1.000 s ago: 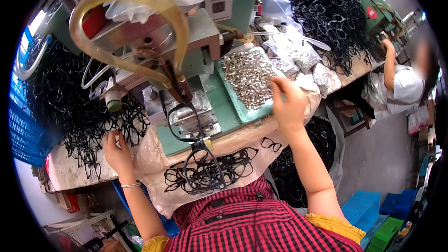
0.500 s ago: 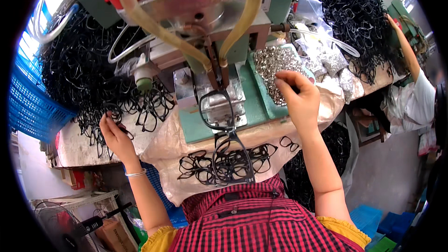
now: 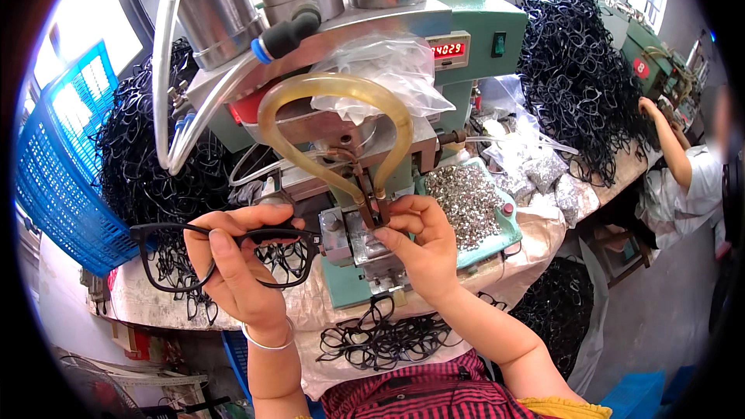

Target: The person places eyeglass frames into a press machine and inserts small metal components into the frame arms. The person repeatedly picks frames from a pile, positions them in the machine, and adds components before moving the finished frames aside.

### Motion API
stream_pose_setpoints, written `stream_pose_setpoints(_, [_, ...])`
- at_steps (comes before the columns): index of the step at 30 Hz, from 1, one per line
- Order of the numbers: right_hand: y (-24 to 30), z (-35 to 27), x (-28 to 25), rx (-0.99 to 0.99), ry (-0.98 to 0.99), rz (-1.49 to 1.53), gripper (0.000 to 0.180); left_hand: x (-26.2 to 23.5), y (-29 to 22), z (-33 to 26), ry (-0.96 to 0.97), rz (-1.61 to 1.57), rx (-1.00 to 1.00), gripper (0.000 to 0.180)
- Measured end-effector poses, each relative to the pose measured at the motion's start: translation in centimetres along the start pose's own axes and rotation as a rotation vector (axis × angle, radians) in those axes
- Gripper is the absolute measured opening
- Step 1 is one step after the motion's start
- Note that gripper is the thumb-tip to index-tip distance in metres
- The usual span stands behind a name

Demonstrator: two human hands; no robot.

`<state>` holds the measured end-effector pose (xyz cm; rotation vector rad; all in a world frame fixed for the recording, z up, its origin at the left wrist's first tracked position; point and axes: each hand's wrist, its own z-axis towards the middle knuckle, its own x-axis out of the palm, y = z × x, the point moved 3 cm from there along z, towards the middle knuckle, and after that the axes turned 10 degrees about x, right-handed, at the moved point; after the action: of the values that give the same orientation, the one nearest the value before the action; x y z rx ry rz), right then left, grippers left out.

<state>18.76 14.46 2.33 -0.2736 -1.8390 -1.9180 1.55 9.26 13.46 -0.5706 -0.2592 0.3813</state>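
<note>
My left hand [image 3: 240,275] is closed on a black eyeglass frame [image 3: 312,247], held up to the left of the machine's work block [image 3: 382,254]. My fingers hide part of its rims. At the two dark metal jaws [image 3: 371,206] of the green bench machine, my right hand [image 3: 423,252] has thumb and fingers pinched together. Whatever lies between those fingertips is too small or hidden to name. Beside the right hand, small shiny metal parts [image 3: 463,202] fill a teal tray [image 3: 508,231].
Heaped black frames [image 3: 582,70] stand at the far right, and another pile [image 3: 147,147] lies left by a blue basket [image 3: 70,178]. More frames [image 3: 380,341] rest on the cloth before me. A yellowish hose [image 3: 337,81] loops above the jaws. A co-worker [image 3: 683,171] sits at right.
My left hand has come from the left pile toward the machine with an eyeglass frame. My right hand has moved from the tray to the jaws, where a frame hung before. The view has shifted.
</note>
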Motion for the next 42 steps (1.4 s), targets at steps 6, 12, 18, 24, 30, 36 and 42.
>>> stream_pose_setpoints(6, [3.6,-1.7,-0.1,-0.068,-0.047,-0.364,0.038,1.6,-2.2,-1.7,0.079,-0.054,-0.174,0.024])
stream_pose_setpoints(12, [2.1,0.1,-11.5,-0.34,-0.486,-1.545,0.017,1.6,0.2,-10.5,0.467,-0.903,-1.298,0.021])
stream_pose_setpoints(18, [3.1,0.7,-12.0,-0.436,-0.505,-1.235,0.01,4.3,1.4,-11.5,0.306,-0.887,-1.467,0.02])
stream_pose_setpoints(24, [1.1,2.1,-11.1,-0.553,-0.459,-1.382,0.01,4.6,1.4,-11.4,0.305,-0.889,-1.439,0.019])
stream_pose_setpoints(30, [0.1,4.8,-7.5,-0.491,-0.361,-1.691,0.009,2.7,1.1,-11.5,0.447,-0.846,-1.381,0.027])
stream_pose_setpoints(36, [1.6,0.4,-13.1,-0.108,-0.505,-0.819,0.009,-9.1,0.8,-15.5,0.203,-0.099,-0.96,0.025])
stream_pose_setpoints(42, [-2.3,1.2,-14.9,-0.196,-0.55,-0.268,0.011,-15.0,8.8,-12.1,-0.058,0.355,-0.612,0.012])
